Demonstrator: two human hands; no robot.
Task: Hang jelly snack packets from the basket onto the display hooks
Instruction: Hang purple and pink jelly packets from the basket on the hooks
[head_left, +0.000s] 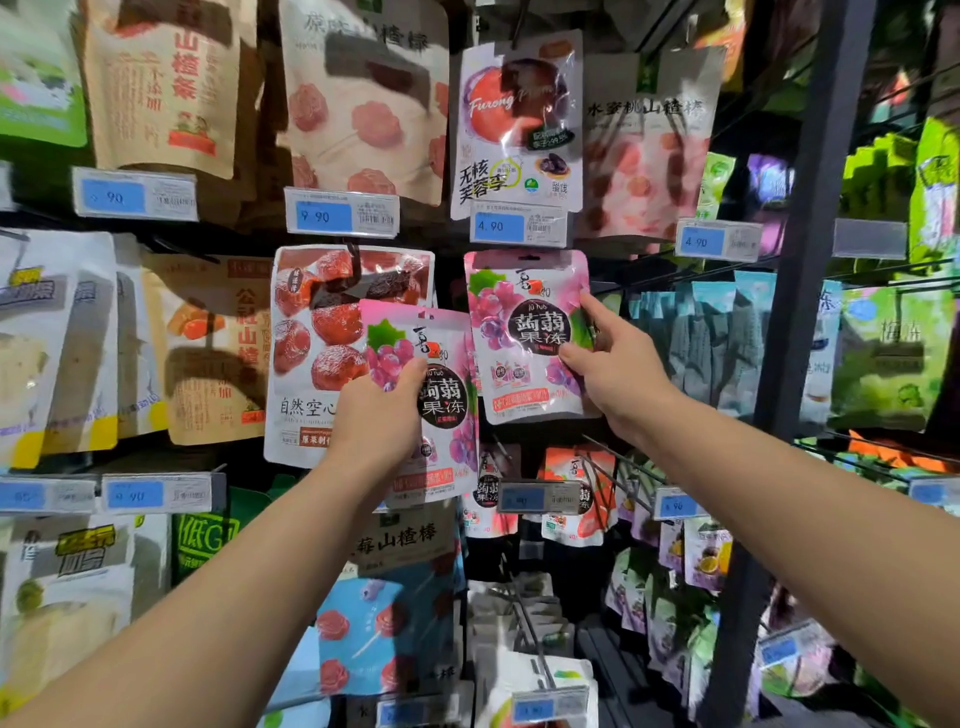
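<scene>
A pink grape jelly packet (524, 332) hangs from a display hook at the middle of the rack. My right hand (613, 369) pinches its right edge between forefinger and thumb. A second, matching pink jelly packet (441, 395) is held up just left of and below the first one. My left hand (379, 410) grips it by its left side, thumb on the front. The basket is out of view.
Snack bags fill the hooks all around: a plum bag (519, 124) above, a hawthorn bag (322, 353) to the left, blue packets (717, 348) to the right. Bare hook rods (613, 473) stick out below. A dark upright post (810, 260) stands at the right.
</scene>
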